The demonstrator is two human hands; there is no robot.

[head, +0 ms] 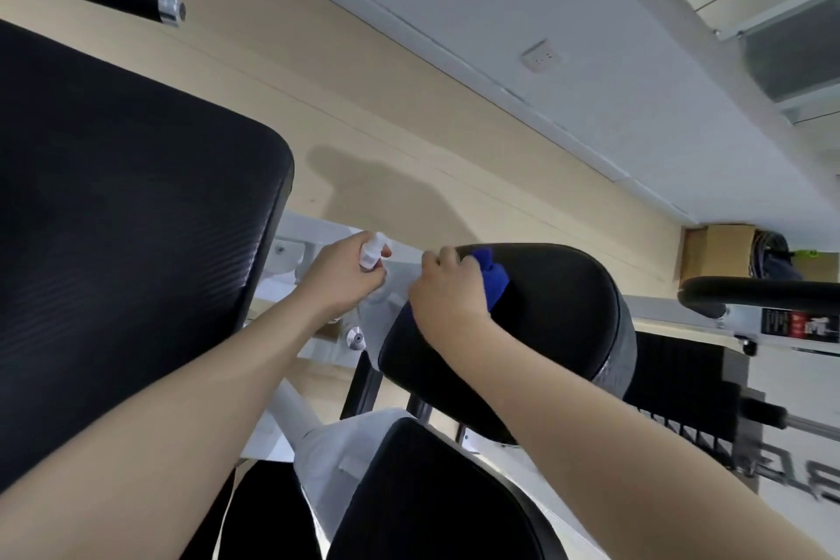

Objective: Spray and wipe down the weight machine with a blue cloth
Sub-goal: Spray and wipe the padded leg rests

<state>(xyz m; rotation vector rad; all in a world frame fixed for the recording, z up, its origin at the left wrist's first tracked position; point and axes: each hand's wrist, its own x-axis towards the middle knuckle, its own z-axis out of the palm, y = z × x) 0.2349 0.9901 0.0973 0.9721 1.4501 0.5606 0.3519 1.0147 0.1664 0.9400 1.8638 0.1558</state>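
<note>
Tan floor (409,73) runs behind the weight machine (318,432). Left hand (345,273) is closed around a small white spray bottle (372,251). Right hand (447,291) presses the blue cloth (493,277) onto a round black pad (554,332).

Blue cloth (493,275) on black pad (554,332)

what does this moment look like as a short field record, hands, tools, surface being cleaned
left hand: closed around a small white spray bottle
right hand: pressing a blue cloth onto a black pad
surface: rounded black pad of the weight machine
cloth position: near the pad's upper left edge, partly under the hand
other pads: large black backrest at left, another black pad at bottom
floor: light wood
</note>
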